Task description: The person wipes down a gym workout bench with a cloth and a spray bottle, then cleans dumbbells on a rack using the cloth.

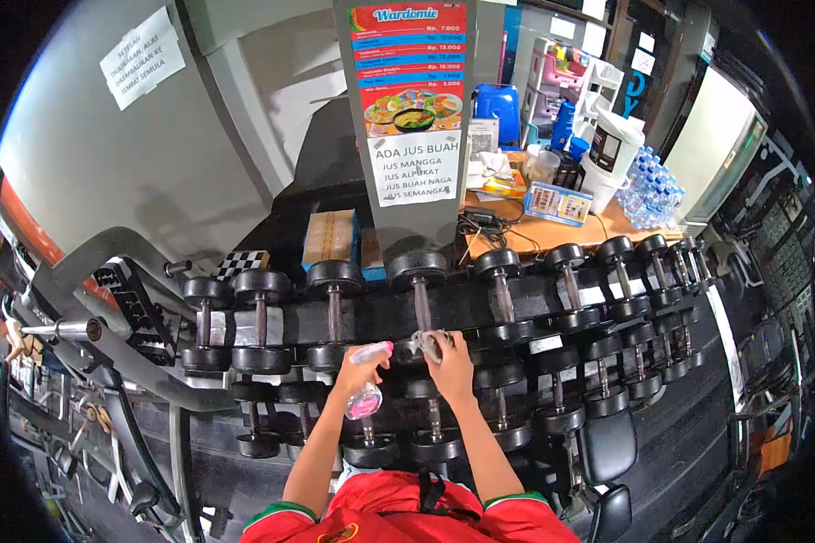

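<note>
My left hand (pixel 359 369) is wrapped round a clear spray bottle (pixel 364 401) with a pink and white nozzle, held in front of the dumbbell rack. Just to its right, my right hand (pixel 450 362) grips a crumpled grey cloth (pixel 433 345). The cloth lies over the near end of a black dumbbell (pixel 420 294) with a grey handle, on the upper tier. Another dumbbell (pixel 335 308) rests to the left of it, and one more (pixel 503 294) to the right.
Behind the rack stand a pillar with a menu poster (pixel 407 72), a cardboard box (pixel 330 237) and a wooden table (pixel 552 233) with bottles and containers. Gym machine frames (pixel 122 244) are at the left, and a black padded seat (pixel 608 448) is at the lower right.
</note>
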A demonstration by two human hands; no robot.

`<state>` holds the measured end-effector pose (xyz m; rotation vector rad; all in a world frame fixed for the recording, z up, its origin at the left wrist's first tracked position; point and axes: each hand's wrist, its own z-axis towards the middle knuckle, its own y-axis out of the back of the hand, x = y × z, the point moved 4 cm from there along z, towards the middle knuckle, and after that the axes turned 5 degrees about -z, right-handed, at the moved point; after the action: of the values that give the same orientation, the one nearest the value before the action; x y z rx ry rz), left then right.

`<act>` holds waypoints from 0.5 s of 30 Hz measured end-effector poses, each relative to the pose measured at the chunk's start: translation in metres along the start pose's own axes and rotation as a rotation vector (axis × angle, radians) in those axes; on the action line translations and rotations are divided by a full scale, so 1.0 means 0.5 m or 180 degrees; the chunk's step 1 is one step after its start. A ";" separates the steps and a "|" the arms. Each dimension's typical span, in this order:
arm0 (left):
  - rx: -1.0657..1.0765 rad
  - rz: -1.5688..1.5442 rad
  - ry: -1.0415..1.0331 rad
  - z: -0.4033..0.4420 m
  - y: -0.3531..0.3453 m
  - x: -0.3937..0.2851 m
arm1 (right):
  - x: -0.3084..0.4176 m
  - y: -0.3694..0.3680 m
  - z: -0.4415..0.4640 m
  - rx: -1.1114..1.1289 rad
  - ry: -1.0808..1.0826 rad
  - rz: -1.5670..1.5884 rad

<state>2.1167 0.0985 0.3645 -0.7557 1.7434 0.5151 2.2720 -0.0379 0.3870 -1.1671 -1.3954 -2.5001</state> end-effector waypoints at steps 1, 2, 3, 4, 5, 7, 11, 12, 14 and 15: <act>0.0064 -0.0115 -0.0092 0.007 0.008 0.002 | -0.017 -0.005 -0.005 -0.0111 -0.0223 0.0137; 0.0063 -0.0110 -0.0097 0.013 0.020 0.007 | -0.034 -0.007 -0.008 -0.0226 -0.0442 0.0275; 0.0111 -0.0116 -0.0125 0.014 0.027 0.006 | -0.045 0.001 -0.014 -0.0352 -0.0658 0.0533; 0.0162 -0.0120 -0.0148 0.014 0.030 0.001 | -0.074 -0.009 -0.017 -0.0577 -0.0681 0.0610; 0.0121 0.0060 -0.0017 0.014 0.035 -0.001 | -0.110 -0.022 -0.024 -0.0495 -0.0906 0.0717; 0.0171 0.0203 -0.0040 0.014 0.036 0.002 | -0.159 -0.036 -0.031 -0.0428 -0.1151 0.0821; 0.0300 0.0310 -0.0157 0.015 0.034 0.001 | -0.203 -0.057 -0.044 -0.0473 -0.1680 0.1320; 0.0312 0.0316 -0.0161 0.016 0.033 -0.002 | -0.194 -0.054 -0.042 -0.0453 -0.1728 0.1289; 0.0184 0.0196 -0.0021 0.016 0.036 -0.001 | -0.115 -0.010 -0.029 -0.0329 -0.1276 0.1244; 0.0161 0.0101 0.0000 0.017 0.037 -0.002 | -0.094 -0.009 -0.027 -0.0225 -0.1106 0.0976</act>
<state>2.1094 0.1174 0.3623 -0.6934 1.7644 0.4907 2.2959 -0.0595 0.3499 -1.7463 -1.0844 -2.2251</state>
